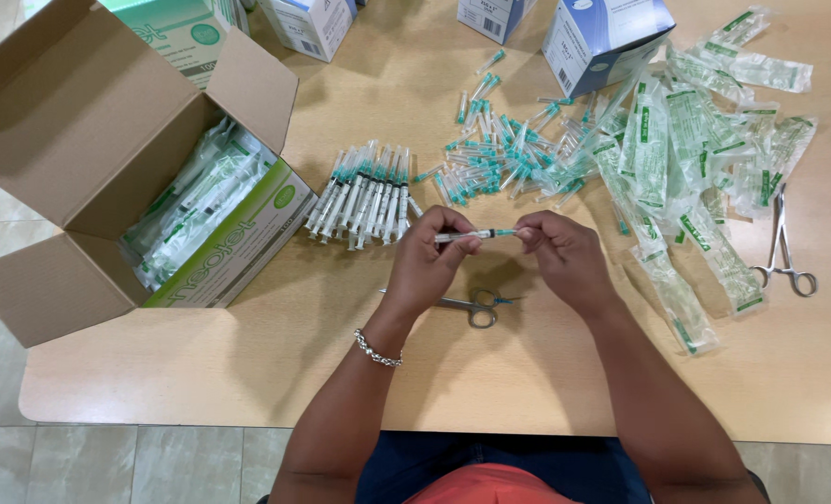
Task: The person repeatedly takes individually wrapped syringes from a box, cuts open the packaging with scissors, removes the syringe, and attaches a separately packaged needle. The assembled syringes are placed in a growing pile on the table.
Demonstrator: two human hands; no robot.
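Two hands meet over the middle of the pale wooden table (247,373), both pinching one small clear plastic syringe with a teal needle cap (476,234), held level above the tabletop. The left hand (427,266) grips the barrel end between pressed fingers (462,245); the right hand (565,254) nips the capped tip with thumb and forefinger.

Judging from this, the step in hand is fitting or seating the capped needle on the barrel. The next move would call for a short twist or push along the syringe's axis, then a clear spot to lay it down.

Just beyond the left hand lies a neat row of finished clear syringes (364,198). A loose heap of teal-capped needles (500,159) sits past the hands, with torn clear-and-green plastic wrappers (696,177) spreading to the right. Steel scissors (471,306) lie on the table under the wrists; a second pair of steel scissors (784,247) rests near the right edge. An open brown cardboard box of wrapped syringes (107,168) overhangs the left edge. Bare table towards the near edge gives the freest room.
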